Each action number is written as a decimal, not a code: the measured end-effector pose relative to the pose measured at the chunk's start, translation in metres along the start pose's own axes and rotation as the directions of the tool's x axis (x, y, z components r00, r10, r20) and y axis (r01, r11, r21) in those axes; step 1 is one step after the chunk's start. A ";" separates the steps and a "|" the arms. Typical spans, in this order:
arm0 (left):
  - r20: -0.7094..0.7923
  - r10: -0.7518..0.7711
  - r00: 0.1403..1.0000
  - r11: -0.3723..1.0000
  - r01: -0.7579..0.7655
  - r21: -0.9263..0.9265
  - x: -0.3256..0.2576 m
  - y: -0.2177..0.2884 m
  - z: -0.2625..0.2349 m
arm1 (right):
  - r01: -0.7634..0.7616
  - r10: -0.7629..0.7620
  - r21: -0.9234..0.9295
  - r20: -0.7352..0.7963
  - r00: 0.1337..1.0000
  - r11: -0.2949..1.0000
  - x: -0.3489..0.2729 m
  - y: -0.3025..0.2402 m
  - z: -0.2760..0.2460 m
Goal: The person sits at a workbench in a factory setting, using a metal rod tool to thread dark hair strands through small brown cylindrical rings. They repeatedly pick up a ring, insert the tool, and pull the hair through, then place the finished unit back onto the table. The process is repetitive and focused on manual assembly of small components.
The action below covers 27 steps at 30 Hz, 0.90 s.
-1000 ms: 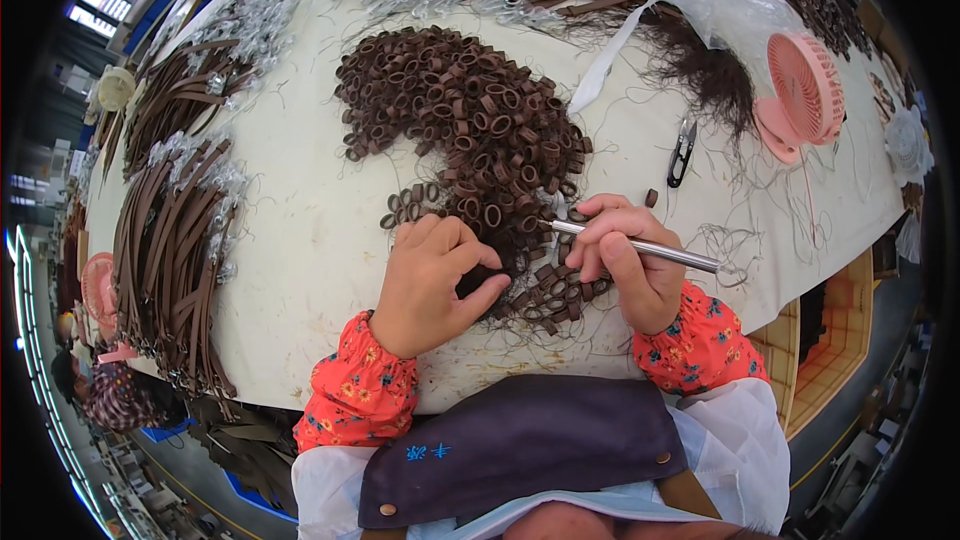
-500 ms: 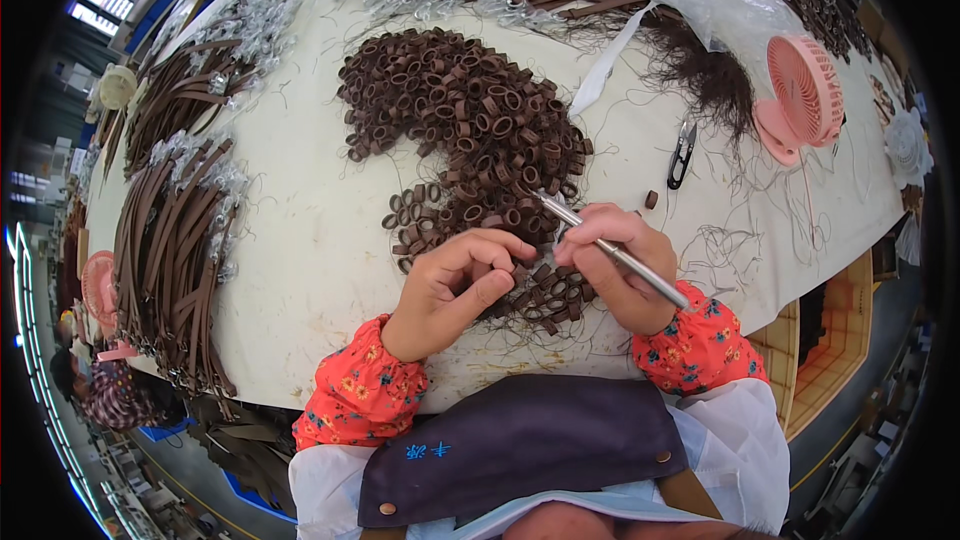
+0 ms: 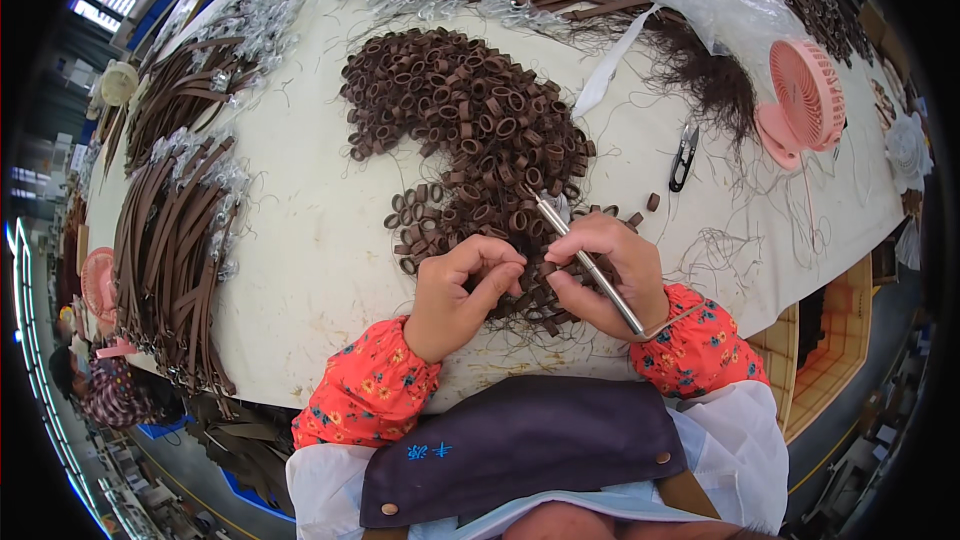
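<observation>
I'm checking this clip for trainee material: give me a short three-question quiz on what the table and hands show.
1. True or false: the right hand holds a slim metal tool.
2. What lies on the table closest to the pink fan? A) small black snips B) a hammer C) a tape roll
3. Fill in: the left hand pinches its fingertips at the near edge of a heap of small brown ____.

Key
1. True: the tool lies slantwise across that hand.
2. A: the snips lie just left of the fan.
3. Loops: short ring-shaped brown pieces, piled mid-table.
</observation>
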<state>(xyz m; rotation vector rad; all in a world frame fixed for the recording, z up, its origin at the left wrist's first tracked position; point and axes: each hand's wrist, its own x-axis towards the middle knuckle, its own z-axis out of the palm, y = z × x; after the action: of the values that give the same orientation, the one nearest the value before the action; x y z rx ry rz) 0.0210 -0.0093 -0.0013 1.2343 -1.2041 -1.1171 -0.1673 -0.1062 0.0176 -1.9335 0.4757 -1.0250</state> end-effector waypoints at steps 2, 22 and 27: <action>-0.055 0.133 0.990 0.959 -0.115 0.259 0.002 0.002 0.000 | -0.007 0.006 -0.009 -0.042 0.999 1.000 -0.001 0.004 0.000; -0.096 0.234 0.967 0.903 -0.180 0.390 -0.003 0.014 0.014 | 0.211 -0.210 -0.134 0.022 0.978 0.968 0.004 0.003 0.005; -0.078 0.173 0.982 0.977 -0.160 0.143 -0.001 0.009 0.015 | 0.179 -0.178 -0.105 0.019 0.984 0.978 0.000 0.003 0.007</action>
<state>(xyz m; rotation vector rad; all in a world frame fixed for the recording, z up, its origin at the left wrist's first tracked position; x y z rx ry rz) 0.0052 -0.0086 0.0068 1.2474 -1.3062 -0.8591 -0.1611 -0.1043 0.0127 -2.1050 0.3620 -1.1231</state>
